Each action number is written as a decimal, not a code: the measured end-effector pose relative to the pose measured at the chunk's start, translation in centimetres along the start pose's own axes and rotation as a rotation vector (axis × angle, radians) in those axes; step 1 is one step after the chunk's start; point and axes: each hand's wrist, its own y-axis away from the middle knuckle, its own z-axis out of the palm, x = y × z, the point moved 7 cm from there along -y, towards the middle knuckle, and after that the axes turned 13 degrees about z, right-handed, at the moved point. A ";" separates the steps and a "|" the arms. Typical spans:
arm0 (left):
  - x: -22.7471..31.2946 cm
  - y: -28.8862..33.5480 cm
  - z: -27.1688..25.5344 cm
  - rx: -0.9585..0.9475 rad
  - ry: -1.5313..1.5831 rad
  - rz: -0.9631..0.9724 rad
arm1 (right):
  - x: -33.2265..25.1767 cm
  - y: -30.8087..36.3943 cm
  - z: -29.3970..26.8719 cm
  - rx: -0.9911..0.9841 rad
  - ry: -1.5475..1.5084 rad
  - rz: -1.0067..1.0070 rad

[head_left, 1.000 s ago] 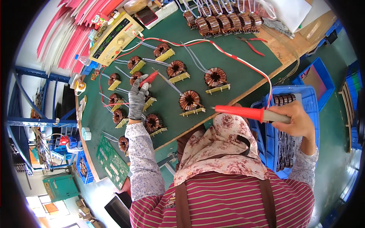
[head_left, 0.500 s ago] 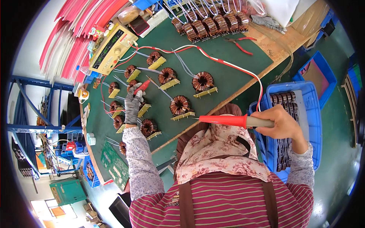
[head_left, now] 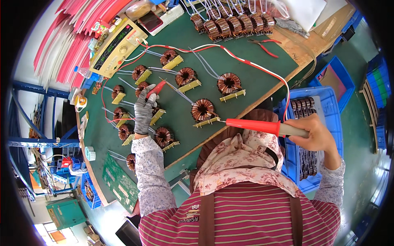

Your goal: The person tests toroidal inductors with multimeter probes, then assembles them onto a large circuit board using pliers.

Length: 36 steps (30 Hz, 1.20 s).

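Note:
My right hand (head_left: 314, 133), bare, is closed round the grey handle of a red test probe (head_left: 252, 126). The probe's thin tip points left and meets, or nearly meets, the right end of the yellow base board (head_left: 206, 122) under a copper toroidal coil (head_left: 203, 109). A grey glove covers my left hand (head_left: 144, 108), whose fingers pinch a smaller red test clip (head_left: 157, 87). That clip's tip lies by the grey lead wires of the same coil; contact cannot be made out. Another copper coil (head_left: 229, 83) stands farther right, and several more surround my left hand.
A yellow bench power supply (head_left: 118, 50) sits at the far left, with a red-and-white cable (head_left: 246, 61) crossing the green mat. Red-handled pliers (head_left: 266, 47) and rows of coils (head_left: 234, 26) lie at the back. A blue crate (head_left: 336, 135) of coils stands right of the table.
The right probe's tip has come up to the end of the coil's base board. My left hand keeps its pinch on the red clip near the wires. The whole view has shifted slightly.

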 end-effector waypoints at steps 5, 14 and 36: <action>0.4 0.2 0.1 -0.009 0.041 -0.040 | 0.1 -0.1 -0.3 -0.012 0.016 -0.006; 0.3 0.3 0.0 -0.024 0.007 -0.036 | 0.6 -0.8 -0.9 -0.022 0.025 -0.016; 0.5 -0.2 0.1 -0.027 -0.044 0.001 | -2.8 -0.6 -2.0 0.012 0.165 -0.042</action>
